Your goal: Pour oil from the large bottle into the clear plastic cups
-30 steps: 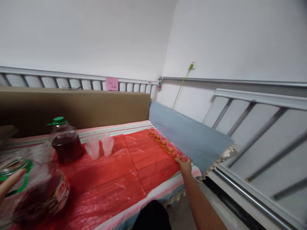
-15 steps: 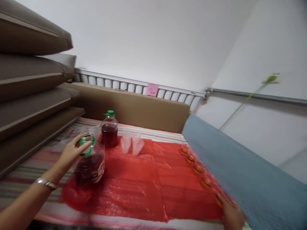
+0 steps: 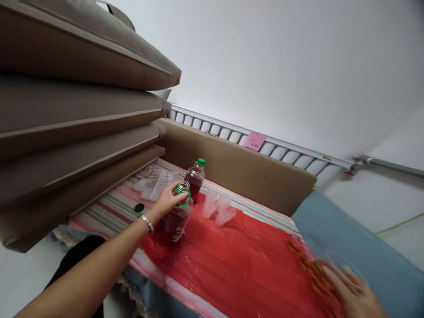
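Note:
My left hand point(image 3: 177, 196) grips the green carrying handle point(image 3: 186, 201) at the neck of an open jug point(image 3: 175, 223) of dark red liquid, which stands upright on a red plastic sheet point(image 3: 212, 260). Behind it is a second jug point(image 3: 195, 176), with its green cap on. Clear plastic cups point(image 3: 217, 207) in nested stacks stand right of the jugs. At the sheet's right edge, my right hand point(image 3: 351, 287) is smeared by motion. Its fingers curve round a faint clear plastic cup point(image 3: 341, 263), beside a blurred row of cups point(image 3: 306, 263) with amber-looking bottoms.
A loose green cap point(image 3: 139, 207) and a crumpled clear plastic bag point(image 3: 157, 183) lie on the striped cloth point(image 3: 109, 212) at left. Thick brown cushions point(image 3: 82, 101) are stacked there. A brown panel point(image 3: 238, 163) closes the back, and a blue-grey padded panel point(image 3: 364, 238) the right.
My view has swung left, so things sit further right and the loose cap shows. The left hand stays on the jug. My right hand has moved up along the cup row with a cup.

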A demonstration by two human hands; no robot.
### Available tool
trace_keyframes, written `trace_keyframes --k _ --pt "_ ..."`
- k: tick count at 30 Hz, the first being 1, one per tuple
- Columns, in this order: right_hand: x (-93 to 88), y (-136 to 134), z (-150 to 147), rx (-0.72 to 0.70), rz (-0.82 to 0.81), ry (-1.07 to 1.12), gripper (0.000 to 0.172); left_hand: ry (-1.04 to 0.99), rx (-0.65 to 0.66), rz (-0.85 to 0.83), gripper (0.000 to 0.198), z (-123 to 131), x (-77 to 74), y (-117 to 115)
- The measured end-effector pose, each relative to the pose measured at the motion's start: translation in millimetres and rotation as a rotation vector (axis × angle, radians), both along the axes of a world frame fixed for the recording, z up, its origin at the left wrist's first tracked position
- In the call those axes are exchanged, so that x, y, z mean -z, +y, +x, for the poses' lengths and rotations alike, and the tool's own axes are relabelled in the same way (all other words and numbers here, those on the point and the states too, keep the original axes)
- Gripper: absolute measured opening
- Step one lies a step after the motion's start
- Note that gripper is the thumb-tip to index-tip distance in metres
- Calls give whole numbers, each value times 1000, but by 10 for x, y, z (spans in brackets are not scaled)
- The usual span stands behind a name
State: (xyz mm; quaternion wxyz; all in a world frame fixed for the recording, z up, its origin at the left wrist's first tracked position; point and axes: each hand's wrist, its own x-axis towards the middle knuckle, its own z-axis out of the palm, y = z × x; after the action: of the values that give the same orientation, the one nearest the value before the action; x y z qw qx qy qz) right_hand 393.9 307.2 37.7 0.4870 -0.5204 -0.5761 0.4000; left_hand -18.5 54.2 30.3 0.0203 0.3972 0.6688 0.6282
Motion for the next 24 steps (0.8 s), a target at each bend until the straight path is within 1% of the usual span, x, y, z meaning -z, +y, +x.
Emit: trace_keyframes --k 1,2,3,4,7,9,12,15,17,21,24 --pt "-96 -53 -255 -85 -22 33 74 -5 8 9 36 -4 13 0" --pt "-187 -130 -510 -177 4 26 80 -9 14 17 37 -10 27 0" --pt "-272 -228 -756 -254 40 29 82 -13 16 22 38 -16 39 0" --pt "-350 -339 -988 -355 78 32 81 -17 16 25 39 -23 51 1" --pt "-537 -680 -1591 -586 150 34 76 -27 15 23 41 -43 80 5" --pt "-623 -847 -1927 -685 176 33 74 -33 10 20 41 -53 100 12" --pt "-703 -979 -2356 -759 218 -2 75 -38 -1 21 41 -61 133 27" --pt "-752 -1045 -2675 -798 294 -84 73 -35 -3 26 41 -63 156 37" --pt "-783 -1095 -2815 -834 360 -154 70 -27 -4 28 42 -66 161 39" --pt "-829 -1208 -2959 -893 458 -261 60 -7 -9 29 42 -72 158 35" --pt "-834 -1257 -3011 -876 535 -364 58 6 -18 30 42 -75 157 34"
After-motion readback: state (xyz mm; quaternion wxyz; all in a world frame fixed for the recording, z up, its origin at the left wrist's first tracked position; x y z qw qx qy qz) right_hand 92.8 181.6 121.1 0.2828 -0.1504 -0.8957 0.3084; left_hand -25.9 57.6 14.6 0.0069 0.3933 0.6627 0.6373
